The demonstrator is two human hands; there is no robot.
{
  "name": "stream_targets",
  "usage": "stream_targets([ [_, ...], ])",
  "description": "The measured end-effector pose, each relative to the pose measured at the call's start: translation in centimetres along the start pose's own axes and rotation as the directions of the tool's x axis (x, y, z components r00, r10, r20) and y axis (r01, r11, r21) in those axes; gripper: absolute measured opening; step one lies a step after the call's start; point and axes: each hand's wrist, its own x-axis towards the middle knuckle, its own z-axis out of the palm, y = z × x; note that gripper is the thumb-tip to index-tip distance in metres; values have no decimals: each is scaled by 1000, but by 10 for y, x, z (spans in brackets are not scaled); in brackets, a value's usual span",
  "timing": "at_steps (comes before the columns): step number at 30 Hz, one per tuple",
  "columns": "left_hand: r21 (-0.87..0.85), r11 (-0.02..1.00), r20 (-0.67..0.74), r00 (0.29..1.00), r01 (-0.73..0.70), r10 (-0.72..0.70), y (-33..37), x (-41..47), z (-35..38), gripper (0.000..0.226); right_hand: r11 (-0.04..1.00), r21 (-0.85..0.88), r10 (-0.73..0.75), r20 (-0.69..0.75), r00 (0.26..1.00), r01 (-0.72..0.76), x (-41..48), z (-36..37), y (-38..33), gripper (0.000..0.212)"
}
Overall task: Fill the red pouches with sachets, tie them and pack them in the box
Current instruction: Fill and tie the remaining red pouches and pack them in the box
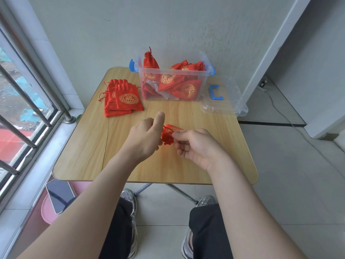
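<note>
Red pouch [170,129] between left hand [145,136], right hand [194,145], mid table [214,165]

No legible text, brand or number found. The red pouches [127,99] bear a gold round emblem; its centre motif is too small to read.

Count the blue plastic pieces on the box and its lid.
3: left latch and right latch on the box ends, a handle on the lid. None appears hidden.
</note>
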Motion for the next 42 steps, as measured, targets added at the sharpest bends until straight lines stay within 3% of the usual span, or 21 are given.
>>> stream_targets([
  [2, 97, 993, -5, 998, -66, 67, 0, 0, 4, 65, 1000, -3, -3, 4, 1000, 3, 1, 1, 1, 15],
  [5, 193, 965, 20, 984, -176, 176, -1, 2, 9, 44, 1000, 2, -8, 24, 1000, 8, 1, 3, 2, 23],
  [9, 284, 921, -5, 960, -266, 279, -10, 8, 7, 39, 998, -44, -50, 36, 998, 51, 1, 3, 5, 16],
  [14, 362, 901, -22, 964, -239, 265, -16, 15, -1, 44, 891, -398, -263, -62, 963, 218, -1, 1, 5, 14],
  [22, 381, 900, -20, 971, -212, 237, -18, 16, -3, 45, 655, -696, -469, -70, 880, 294, -1, 4, 8, 11],
  [27, 379, 914, -65, 981, -146, 184, -18, 16, -7, 41, 539, -790, -517, -37, 855, 292, 0, 2, 10, 8],
  [32, 425, 897, -94, 980, -119, 175, -20, 17, -10, 28, 453, -856, -445, 26, 895, 250, 2, 3, 13, 6],
  [38, 425, 897, -83, 982, -120, 171, -19, 20, -7, 24, 366, -911, -462, 0, 887, 190, -3, 3, 7, 7],
  [42, 391, 914, -109, 981, -106, 160, -16, 20, -9, 26, 317, -909, -511, 75, 856, 269, -1, 3, 10, 8],
])
